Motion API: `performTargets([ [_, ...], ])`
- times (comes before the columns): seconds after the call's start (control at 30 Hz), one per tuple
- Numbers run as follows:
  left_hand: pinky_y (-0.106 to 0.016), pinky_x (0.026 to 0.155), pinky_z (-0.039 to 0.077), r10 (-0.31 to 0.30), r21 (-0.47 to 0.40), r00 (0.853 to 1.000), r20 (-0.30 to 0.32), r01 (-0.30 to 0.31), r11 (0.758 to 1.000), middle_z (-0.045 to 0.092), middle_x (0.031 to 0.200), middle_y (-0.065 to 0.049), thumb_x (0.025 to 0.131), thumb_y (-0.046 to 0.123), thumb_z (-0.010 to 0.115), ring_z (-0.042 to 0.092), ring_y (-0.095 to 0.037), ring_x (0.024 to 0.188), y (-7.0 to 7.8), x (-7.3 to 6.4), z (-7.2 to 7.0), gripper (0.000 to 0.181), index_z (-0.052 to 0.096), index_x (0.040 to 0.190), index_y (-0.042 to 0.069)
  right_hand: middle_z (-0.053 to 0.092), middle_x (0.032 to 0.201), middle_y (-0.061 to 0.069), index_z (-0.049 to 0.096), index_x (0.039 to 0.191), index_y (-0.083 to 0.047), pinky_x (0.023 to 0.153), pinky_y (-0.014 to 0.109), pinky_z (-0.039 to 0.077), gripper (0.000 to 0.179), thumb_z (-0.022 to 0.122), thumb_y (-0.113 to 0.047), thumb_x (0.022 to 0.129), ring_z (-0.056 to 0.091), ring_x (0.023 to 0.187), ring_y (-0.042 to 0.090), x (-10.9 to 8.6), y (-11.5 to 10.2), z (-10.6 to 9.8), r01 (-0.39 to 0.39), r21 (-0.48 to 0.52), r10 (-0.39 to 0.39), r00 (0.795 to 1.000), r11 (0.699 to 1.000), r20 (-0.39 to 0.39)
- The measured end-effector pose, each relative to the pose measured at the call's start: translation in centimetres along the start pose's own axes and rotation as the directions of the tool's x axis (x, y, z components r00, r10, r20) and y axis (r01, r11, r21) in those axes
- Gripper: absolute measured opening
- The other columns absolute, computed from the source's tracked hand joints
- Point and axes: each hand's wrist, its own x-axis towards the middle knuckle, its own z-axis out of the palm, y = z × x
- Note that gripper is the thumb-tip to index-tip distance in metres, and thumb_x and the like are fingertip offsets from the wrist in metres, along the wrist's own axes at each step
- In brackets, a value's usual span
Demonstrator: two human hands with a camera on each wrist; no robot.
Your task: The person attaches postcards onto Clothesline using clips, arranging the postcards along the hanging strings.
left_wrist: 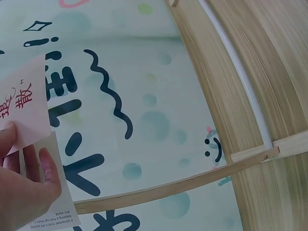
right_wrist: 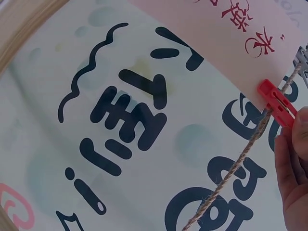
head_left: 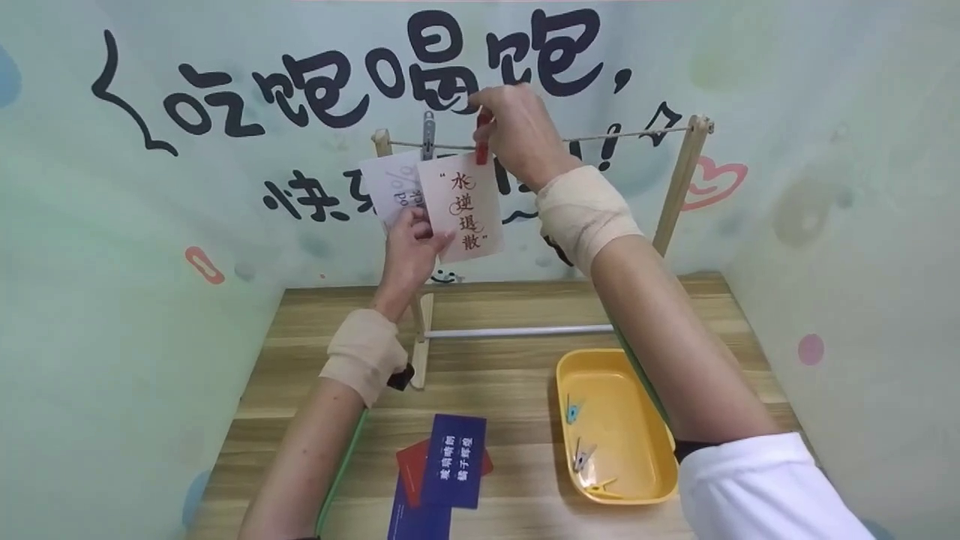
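Note:
My left hand (head_left: 409,259) pinches the lower left corner of a pale pink card (head_left: 463,206) with dark red characters, thumb in front, as the left wrist view shows. At its top right corner, my right hand (head_left: 525,135) pinches a red clothespin (right_wrist: 276,102), which sits over the twine (right_wrist: 243,156) and the card's edge. Partly behind the pink card hangs a white card (head_left: 386,184), beneath a grey clothespin (head_left: 428,139) on the same twine. The fingers of my left hand lie in front of that white card.
A wooden stand's right post (head_left: 681,184) and a white crossbar (head_left: 525,331) frame the space. On the table, a yellow tray (head_left: 564,367) holds several small clothespins. Blue cards (head_left: 454,457) and a red card (head_left: 409,459) overlap nearer the front. A printed wall backdrop stands behind.

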Motion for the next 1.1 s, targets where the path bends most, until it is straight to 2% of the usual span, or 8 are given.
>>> performTargets([
  [0.13,-0.036,0.104,0.051,-0.007,-0.01,1.0,-0.019,0.007,1.0,0.068,0.127,-0.021,0.095,0.001,0.063,0.064,-0.029,0.119,-0.1,0.1,0.1,0.034,0.049,0.126,-0.001,0.068,0.129,0.007,0.045,0.15,-0.012,0.103,0.023,0.051,0.052,0.056,-0.004,0.1,0.067,0.113,0.016,0.0,0.1,0.0,-0.039,-0.01,0.04,0.998,0.999,0.054],
  [0.3,-0.034,0.099,0.051,-0.011,0.003,0.999,-0.031,0.011,1.0,0.069,0.122,-0.024,0.095,0.003,0.066,0.065,-0.028,0.114,-0.4,-0.2,0.5,0.036,0.049,0.126,-0.003,0.064,0.136,0.005,0.036,0.155,-0.014,0.102,0.023,0.052,0.057,0.055,-0.01,0.102,0.065,0.117,0.014,0.1,0.1,0.2,-0.063,-0.038,0.066,0.992,0.997,0.107],
  [0.43,-0.032,0.095,0.051,-0.023,-0.011,0.999,-0.03,0.022,1.0,0.068,0.123,-0.022,0.093,0.007,0.069,0.065,-0.025,0.114,-0.5,-0.3,0.4,0.041,0.05,0.128,-0.001,0.061,0.141,0.004,0.034,0.156,-0.015,0.101,0.023,0.052,0.059,0.056,-0.015,0.102,0.065,0.121,0.014,0.1,0.1,0.2,-0.077,-0.024,0.079,0.992,0.997,0.098],
  [0.57,-0.033,0.097,0.053,-0.028,-0.035,0.999,-0.046,0.026,0.999,0.068,0.125,-0.021,0.092,0.008,0.071,0.064,-0.025,0.116,-0.4,-0.3,0.0,0.043,0.051,0.129,0.0,0.054,0.149,0.005,0.036,0.155,-0.013,0.105,0.023,0.049,0.06,0.06,-0.02,0.1,0.06,0.13,0.015,0.0,0.4,0.4,-0.059,-0.032,0.061,0.997,0.998,0.053],
  [0.7,-0.034,0.101,0.052,-0.018,-0.05,0.998,-0.062,0.014,0.999,0.066,0.128,-0.02,0.091,0.008,0.072,0.064,-0.026,0.119,-0.2,-0.3,-0.3,0.044,0.052,0.13,-0.001,0.049,0.154,0.007,0.042,0.152,-0.01,0.111,0.027,0.045,0.06,0.063,-0.025,0.098,0.053,0.138,0.019,-0.5,1.2,0.8,-0.01,-0.081,0.011,1.0,0.997,0.007],
  [0.8,-0.034,0.102,0.052,-0.008,-0.053,0.998,-0.06,0.005,0.999,0.066,0.129,-0.02,0.092,0.008,0.071,0.063,-0.026,0.12,-0.1,-0.5,-0.3,0.045,0.053,0.132,0.0,0.055,0.148,0.011,0.047,0.149,-0.009,0.11,0.03,0.047,0.056,0.064,-0.026,0.098,0.058,0.132,0.024,-0.9,1.9,1.1,0.071,-0.135,-0.078,0.996,0.988,-0.041],
  [0.97,-0.033,0.104,0.051,0.025,-0.018,0.998,-0.057,-0.026,0.999,0.064,0.13,-0.019,0.093,0.012,0.07,0.06,-0.026,0.121,-0.1,-0.8,-0.5,0.047,0.053,0.136,0.002,0.055,0.146,0.016,0.049,0.146,-0.004,0.115,0.037,0.042,0.055,0.063,-0.029,0.099,0.055,0.134,0.03,-1.7,3.0,1.6,0.21,-0.23,-0.245,0.96,0.95,-0.135],
  [1.1,-0.034,0.106,0.049,0.03,0.038,0.999,-0.042,-0.029,0.999,0.061,0.134,-0.016,0.096,0.019,0.069,0.058,-0.026,0.124,-0.2,-1.3,-0.9,0.047,0.053,0.138,0.005,0.05,0.151,0.017,0.048,0.146,-0.004,0.118,0.041,0.037,0.058,0.059,-0.038,0.101,0.048,0.14,0.032,-2.4,3.6,1.8,0.208,-0.242,-0.254,0.951,0.948,-0.178],
])
